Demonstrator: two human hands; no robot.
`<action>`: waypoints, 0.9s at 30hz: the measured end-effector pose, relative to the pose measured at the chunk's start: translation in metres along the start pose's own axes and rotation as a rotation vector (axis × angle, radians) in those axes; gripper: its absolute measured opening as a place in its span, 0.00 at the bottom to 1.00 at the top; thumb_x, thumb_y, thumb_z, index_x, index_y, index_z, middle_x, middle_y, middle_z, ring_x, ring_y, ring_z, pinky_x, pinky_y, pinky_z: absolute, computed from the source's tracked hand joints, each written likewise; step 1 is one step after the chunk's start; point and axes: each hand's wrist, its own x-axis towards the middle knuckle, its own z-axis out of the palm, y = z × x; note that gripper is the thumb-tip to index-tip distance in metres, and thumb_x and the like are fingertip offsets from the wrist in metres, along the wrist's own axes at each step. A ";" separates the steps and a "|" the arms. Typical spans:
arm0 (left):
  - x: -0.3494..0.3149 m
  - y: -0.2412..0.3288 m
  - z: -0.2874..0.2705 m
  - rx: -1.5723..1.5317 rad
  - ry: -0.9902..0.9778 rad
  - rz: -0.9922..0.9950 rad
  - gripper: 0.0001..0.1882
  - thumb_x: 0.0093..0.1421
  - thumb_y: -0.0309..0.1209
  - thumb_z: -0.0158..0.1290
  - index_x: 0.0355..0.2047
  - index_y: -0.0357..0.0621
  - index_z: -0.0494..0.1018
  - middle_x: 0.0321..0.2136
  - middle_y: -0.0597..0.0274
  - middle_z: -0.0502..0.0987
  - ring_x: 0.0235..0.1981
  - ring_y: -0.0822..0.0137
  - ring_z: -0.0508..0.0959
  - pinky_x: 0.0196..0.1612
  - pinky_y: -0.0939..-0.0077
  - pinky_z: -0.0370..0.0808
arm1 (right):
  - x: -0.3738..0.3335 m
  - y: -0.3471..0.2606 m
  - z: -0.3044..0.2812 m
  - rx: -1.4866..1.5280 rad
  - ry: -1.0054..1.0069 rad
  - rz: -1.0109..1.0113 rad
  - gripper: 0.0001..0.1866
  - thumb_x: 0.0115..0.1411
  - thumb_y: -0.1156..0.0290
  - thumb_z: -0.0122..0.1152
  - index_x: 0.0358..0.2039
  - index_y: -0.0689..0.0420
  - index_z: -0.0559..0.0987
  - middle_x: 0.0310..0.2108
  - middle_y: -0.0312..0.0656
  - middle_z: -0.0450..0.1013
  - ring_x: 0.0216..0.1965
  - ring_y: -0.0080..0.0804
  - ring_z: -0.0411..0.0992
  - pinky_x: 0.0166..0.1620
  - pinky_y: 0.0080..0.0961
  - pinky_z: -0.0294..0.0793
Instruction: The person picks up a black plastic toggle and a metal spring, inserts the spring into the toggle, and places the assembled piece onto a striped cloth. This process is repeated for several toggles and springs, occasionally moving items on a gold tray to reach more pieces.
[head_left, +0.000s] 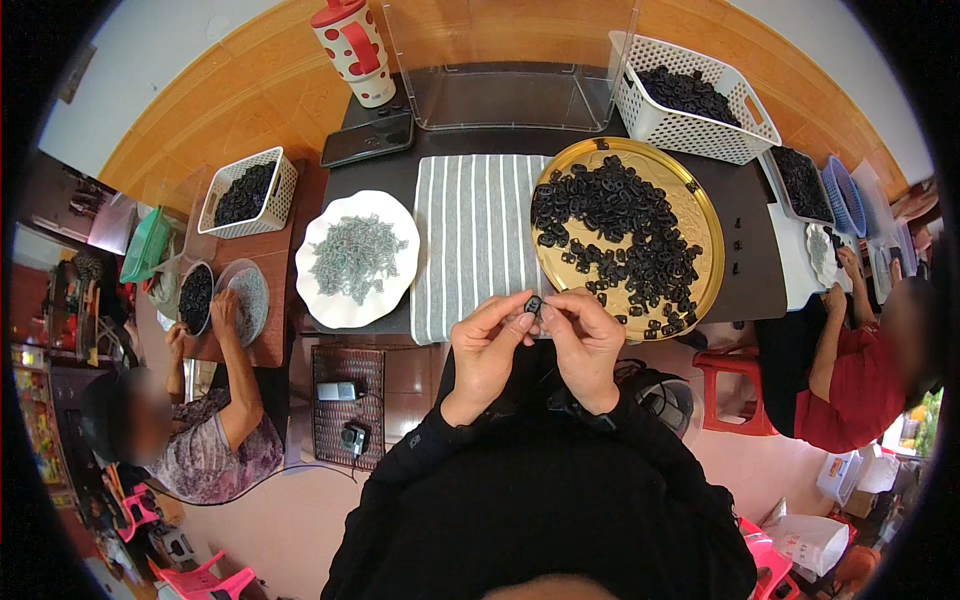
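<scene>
Between the fingertips of my left hand (488, 350) is a small black oval plastic part (533, 304) with openings in it, held above the near edge of a grey-and-white striped cloth (478, 235). My right hand (582, 345) is pinched closed right against the part's right side; whether its fingertips hold a separate small piece is hidden. Just to the right, a round gold tray (712, 225) bears a spread heap of similar black parts (640, 225). Left of the cloth, a white scalloped plate (312, 285) carries a pile of small clear-greenish pieces (362, 258).
A clear plastic box (510, 95), a phone (368, 140) and a red-dotted tumbler (355, 55) stand at the back. A white basket (690, 140) of black parts is at the back right. Co-workers sit left (215, 440) and right (850, 400). A red stool (730, 385) stands right.
</scene>
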 end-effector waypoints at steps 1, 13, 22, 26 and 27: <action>0.001 -0.001 -0.001 -0.027 -0.003 -0.018 0.15 0.60 0.16 0.52 0.48 0.35 0.75 0.33 0.60 0.75 0.31 0.75 0.76 0.33 0.84 0.74 | 0.000 0.000 0.000 0.055 -0.013 0.042 0.05 0.58 0.87 0.56 0.35 0.68 0.77 0.29 0.39 0.72 0.28 0.19 0.72 0.31 0.15 0.73; 0.001 -0.001 0.000 -0.019 -0.008 0.024 0.14 0.60 0.16 0.52 0.47 0.34 0.76 0.32 0.61 0.75 0.30 0.75 0.75 0.33 0.84 0.73 | -0.003 0.004 -0.004 0.050 -0.004 0.063 0.05 0.58 0.86 0.56 0.35 0.68 0.77 0.30 0.39 0.72 0.29 0.19 0.72 0.32 0.16 0.73; -0.003 -0.003 0.002 0.089 0.010 0.091 0.16 0.60 0.16 0.52 0.49 0.35 0.75 0.33 0.62 0.74 0.30 0.76 0.73 0.34 0.85 0.73 | -0.005 0.003 0.003 0.078 0.055 0.064 0.04 0.57 0.86 0.58 0.34 0.67 0.77 0.29 0.37 0.72 0.28 0.18 0.71 0.32 0.14 0.72; -0.004 -0.006 0.004 0.137 -0.001 0.185 0.19 0.58 0.14 0.52 0.51 0.36 0.74 0.34 0.62 0.72 0.31 0.76 0.73 0.36 0.85 0.72 | -0.006 0.007 0.005 0.098 0.085 0.039 0.04 0.57 0.86 0.59 0.34 0.67 0.78 0.28 0.37 0.72 0.27 0.17 0.70 0.31 0.13 0.72; -0.004 -0.006 0.005 0.137 0.000 0.186 0.19 0.58 0.14 0.52 0.51 0.36 0.74 0.34 0.62 0.72 0.31 0.76 0.73 0.36 0.85 0.72 | -0.005 0.007 0.005 0.091 0.093 0.062 0.04 0.57 0.86 0.59 0.34 0.67 0.78 0.28 0.36 0.72 0.27 0.17 0.70 0.31 0.13 0.71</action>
